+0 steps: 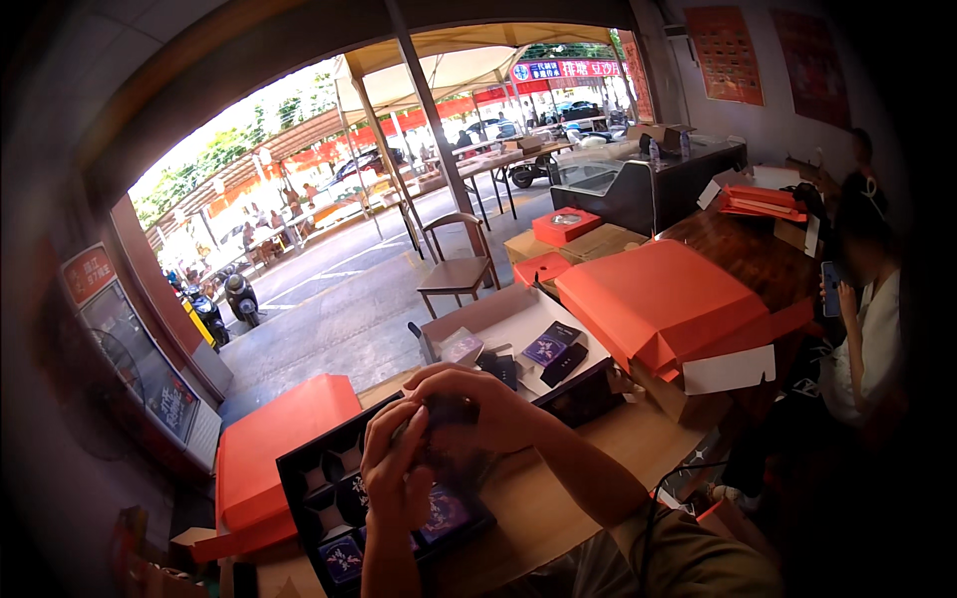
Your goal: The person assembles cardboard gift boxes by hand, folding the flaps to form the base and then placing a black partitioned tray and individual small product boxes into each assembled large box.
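Observation:
My left hand [397,463] and my right hand [490,407] meet above a black compartment box [291,478] on the table. Their fingers close around a small dark object [451,411], mostly covered and too blurred to name. Some cells of the compartment box show bare walls; others hold purple-and-black printed small boxes [341,560]. Just beyond my hands sits an open white-lined carton [488,317] with a purple small box [551,344] and several black pieces inside.
Orange-red folded boxes [284,448] lie at the left, and a large orange-red box [668,299] rests on cardboard at the right. Beyond stands a wooden chair [461,267]. At the right edge, a person [872,339] holds a phone [830,289]. A glass-door fridge [140,349] stands far left.

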### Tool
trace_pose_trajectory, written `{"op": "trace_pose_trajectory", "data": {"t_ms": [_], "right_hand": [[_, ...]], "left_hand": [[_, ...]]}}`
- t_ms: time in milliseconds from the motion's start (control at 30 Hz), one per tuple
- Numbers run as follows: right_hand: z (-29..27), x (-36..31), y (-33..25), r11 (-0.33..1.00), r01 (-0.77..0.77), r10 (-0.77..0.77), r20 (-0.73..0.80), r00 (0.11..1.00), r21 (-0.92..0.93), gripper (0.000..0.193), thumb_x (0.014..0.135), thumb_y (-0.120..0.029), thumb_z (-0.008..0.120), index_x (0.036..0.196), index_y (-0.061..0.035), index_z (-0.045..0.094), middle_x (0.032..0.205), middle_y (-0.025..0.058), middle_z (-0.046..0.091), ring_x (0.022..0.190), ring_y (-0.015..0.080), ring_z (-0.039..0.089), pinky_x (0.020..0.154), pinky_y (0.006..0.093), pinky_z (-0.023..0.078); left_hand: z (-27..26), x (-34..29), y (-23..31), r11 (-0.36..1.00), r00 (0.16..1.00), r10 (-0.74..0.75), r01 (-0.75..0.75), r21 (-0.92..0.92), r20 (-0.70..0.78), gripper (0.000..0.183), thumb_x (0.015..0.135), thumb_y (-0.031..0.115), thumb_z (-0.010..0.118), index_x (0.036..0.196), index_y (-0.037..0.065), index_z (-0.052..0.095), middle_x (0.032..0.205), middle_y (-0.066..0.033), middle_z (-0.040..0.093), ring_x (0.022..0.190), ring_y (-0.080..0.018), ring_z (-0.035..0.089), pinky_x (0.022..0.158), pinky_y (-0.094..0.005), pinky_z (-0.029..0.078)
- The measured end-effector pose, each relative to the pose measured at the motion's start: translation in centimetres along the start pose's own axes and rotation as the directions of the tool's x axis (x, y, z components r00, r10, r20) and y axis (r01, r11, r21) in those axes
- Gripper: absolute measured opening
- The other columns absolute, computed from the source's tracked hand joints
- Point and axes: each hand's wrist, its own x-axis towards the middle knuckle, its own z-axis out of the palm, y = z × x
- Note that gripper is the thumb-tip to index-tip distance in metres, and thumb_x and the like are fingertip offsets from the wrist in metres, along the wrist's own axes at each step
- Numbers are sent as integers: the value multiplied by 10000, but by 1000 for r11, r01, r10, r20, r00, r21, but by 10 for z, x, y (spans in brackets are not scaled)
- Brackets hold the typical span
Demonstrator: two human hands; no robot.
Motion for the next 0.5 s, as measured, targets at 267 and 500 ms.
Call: {"op": "trace_pose_trajectory", "data": {"t_ms": [267,500], "right_hand": [[-24,-3,25,739,-294,413,-64,908,606,352,1048,-265,578,1333,-57,580,1342,103,609,1204,153,616,1039,305,510],[-20,-5,26,426,-525,466,318,825,737,539,1094,-420,499,1493,-59,532,1364,97,653,1224,161,643,1045,302,528]], "left_hand": [[-10,6,6,834,939,-25,-169,524,343,510,821,146,754,1317,59,672,1392,-252,605,1259,-479,615,1117,-544,466],[-3,6,2,864,975,109,-189,467,192,557,709,200,849,1243,122,710,1255,-149,683,1184,-352,675,1055,-526,514]]}}
